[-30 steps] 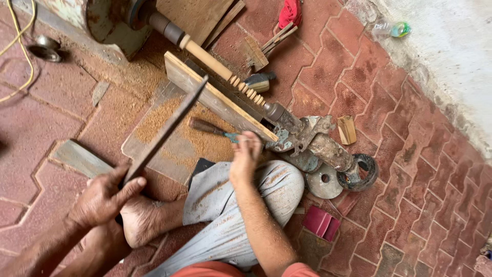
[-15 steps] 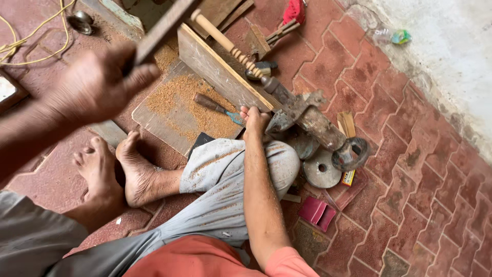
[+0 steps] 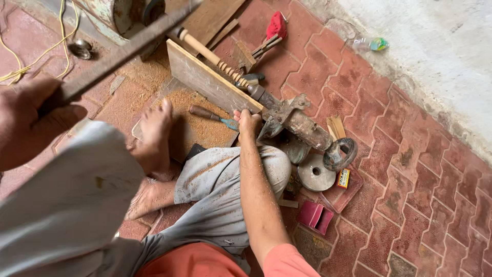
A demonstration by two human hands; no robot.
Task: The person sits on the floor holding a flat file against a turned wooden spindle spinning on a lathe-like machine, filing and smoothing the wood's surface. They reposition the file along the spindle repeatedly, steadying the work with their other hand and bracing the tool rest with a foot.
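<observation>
- Long flat metal bar: dark, rust-toned, held aloft near the camera and slanting from lower left up toward the top centre. It crossed above the floor and the lathe, touching neither. Held by its lower end, so its full length stayed free.
- Left hand: raised at the left edge, its grip closed tight round the bar's lower end, fingers wrapped fully.
- Right hand: arm stretched forward over the bent knee, hand resting against the near end of the wooden board and beside the tailstock. Whether its grip was closed on anything could not be told; the fingers curled out of sight.
- Turned spindle: pale wood with beaded rings, lying between the motor housing and the rusty tailstock, presumably so it could spin on its axis.
- Wooden board: stood on edge alongside the spindle, likely as a tool rest.
- Chisel: brown handle, blue-green ferrule, lying on a sawdust-covered slab just beside the right hand, within easy reach.
- Bare foot: planted on the slab, seemingly steadying it.
- Metal disc and iron ring: lying on the brick floor at the tailstock's end.
- Red-handled tools: well apart, beyond the spindle.
</observation>
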